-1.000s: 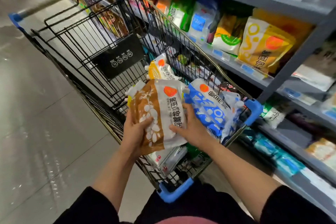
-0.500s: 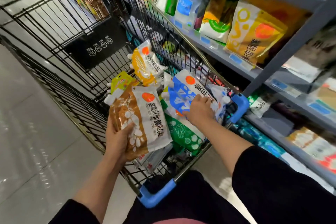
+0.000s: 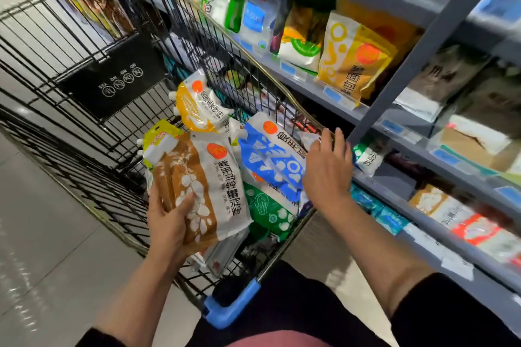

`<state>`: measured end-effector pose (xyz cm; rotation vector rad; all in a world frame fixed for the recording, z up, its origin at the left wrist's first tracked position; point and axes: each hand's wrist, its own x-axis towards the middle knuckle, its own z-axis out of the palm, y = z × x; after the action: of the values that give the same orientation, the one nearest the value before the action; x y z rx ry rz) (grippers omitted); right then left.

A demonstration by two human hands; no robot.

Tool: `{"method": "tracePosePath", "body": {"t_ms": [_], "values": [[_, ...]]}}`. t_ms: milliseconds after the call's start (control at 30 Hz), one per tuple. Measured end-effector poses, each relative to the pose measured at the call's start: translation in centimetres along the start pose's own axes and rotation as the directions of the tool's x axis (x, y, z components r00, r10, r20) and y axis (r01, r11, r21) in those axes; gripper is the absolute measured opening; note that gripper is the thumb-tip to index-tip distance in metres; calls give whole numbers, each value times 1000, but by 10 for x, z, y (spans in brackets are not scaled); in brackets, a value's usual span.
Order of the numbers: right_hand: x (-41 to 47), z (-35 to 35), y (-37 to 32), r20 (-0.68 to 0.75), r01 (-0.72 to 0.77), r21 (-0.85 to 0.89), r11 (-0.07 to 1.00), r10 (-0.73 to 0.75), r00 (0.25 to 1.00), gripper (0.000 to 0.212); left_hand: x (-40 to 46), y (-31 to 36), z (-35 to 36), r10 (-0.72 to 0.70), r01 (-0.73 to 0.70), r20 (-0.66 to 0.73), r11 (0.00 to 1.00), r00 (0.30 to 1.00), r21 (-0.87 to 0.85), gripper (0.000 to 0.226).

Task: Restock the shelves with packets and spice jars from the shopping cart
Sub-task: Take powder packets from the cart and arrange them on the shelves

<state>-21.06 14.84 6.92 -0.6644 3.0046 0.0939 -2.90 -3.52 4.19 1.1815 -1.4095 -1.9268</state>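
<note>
My left hand (image 3: pixel 168 224) grips a brown-and-white packet (image 3: pixel 207 187) from below, over the near end of the black wire shopping cart (image 3: pixel 84 110). My right hand (image 3: pixel 328 169) lies with its fingers spread on the right edge of a blue-and-white packet (image 3: pixel 272 158) at the cart's right rim. A yellow-and-white packet (image 3: pixel 198 105) stands behind them, a green-and-white packet (image 3: pixel 270 210) lies under the blue one, and a small yellow-green packet (image 3: pixel 158 135) shows behind the brown one.
Grey shelves (image 3: pixel 423 146) run along the right, stocked with packets, among them a yellow-and-white bag (image 3: pixel 352 56). A grey upright post (image 3: pixel 428 36) crosses the shelves. The cart's blue corner bumper (image 3: pixel 231 306) is close to my body. Tiled floor lies to the left.
My right hand has let go of the brown packet and moved to the blue packet at the cart's right rim, its fingers now spread. My left hand keeps the brown packet.
</note>
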Motion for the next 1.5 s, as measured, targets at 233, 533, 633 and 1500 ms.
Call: {"method": "tracePosePath", "body": {"t_ms": [233,533,633,1500], "values": [[-18,3,6,-67,47,187,981,-35,997,23,-14,7,-3,64,-63,44,998,997,-23,61],[-26,11,14,-293,275,191,942,-212,932,32,-19,24,7,131,-127,136,991,982,-31,83],[-33,-4,14,-417,356,194,914,-252,874,22,-20,29,14,171,-173,158,985,972,-2,93],[37,-12,-122,-199,295,526,797,-222,954,36,45,8,31,119,-251,276,818,954,517,108]]}}
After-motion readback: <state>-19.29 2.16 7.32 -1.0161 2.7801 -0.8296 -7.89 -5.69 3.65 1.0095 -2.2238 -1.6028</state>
